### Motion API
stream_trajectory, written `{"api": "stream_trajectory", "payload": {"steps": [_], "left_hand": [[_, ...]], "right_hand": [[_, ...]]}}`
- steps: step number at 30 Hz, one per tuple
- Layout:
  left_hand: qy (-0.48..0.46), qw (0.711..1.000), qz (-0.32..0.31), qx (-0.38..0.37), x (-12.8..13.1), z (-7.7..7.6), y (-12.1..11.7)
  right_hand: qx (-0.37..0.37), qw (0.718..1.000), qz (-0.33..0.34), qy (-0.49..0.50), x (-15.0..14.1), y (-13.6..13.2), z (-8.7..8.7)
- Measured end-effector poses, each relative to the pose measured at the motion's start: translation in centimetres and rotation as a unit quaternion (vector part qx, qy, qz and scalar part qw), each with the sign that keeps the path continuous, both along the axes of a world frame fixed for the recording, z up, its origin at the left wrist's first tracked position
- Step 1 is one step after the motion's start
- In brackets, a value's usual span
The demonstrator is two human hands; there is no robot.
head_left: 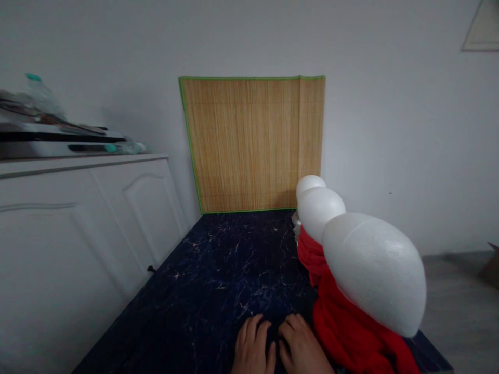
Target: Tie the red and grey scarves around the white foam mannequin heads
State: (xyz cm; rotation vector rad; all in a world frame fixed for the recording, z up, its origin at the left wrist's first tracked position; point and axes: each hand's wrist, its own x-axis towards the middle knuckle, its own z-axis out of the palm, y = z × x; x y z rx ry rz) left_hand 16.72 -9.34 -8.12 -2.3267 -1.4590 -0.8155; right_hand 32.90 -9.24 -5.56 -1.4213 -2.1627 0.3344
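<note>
Left hand [253,348] and right hand [302,348], grips open, flat at the dark blue marbled table's [218,270] near edge; red cloth [346,322] beside the right hand is best gathered with both palms.

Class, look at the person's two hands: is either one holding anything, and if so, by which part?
Nothing is held. The left hand and right hand lie flat, fingers spread, on the dark marbled tabletop, beside the red cloth.

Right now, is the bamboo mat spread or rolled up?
Spread: the bamboo mat stands flat against the wall, its full face showing.
</note>
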Motion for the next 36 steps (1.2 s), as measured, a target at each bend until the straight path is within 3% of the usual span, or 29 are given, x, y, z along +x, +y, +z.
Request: {"api": "stream_trajectory", "payload": {"steps": [9, 17, 21, 26, 36], "left_hand": [[0.032, 0.998, -0.005, -0.048, -0.2, 0.5, -0.3], [0.015, 1.0, 0.005, 0.017, -0.3, -1.0, 0.2], [0.022, 0.999, -0.019, -0.017, -0.2, -0.6, 0.1], [0.011, 1.0, -0.005, -0.021, -0.1, -0.6, 0.1], [0.01, 1.0, 0.0, -0.022, -0.2, -1.0, 0.1]], "right_hand": [[0.089, 0.996, 0.01, -0.01, 0.1, -0.1, -0.5], [0.042, 0.999, 0.004, -0.003, 0.0, -0.1, -0.2], [0.04, 0.999, 0.003, -0.004, 0.1, -0.2, -0.1], [0.003, 1.0, 0.004, 0.003, 0.0, 0.0, 0.3], [-0.005, 1.0, 0.004, 0.013, 0.1, -0.2, 0.5]]}}
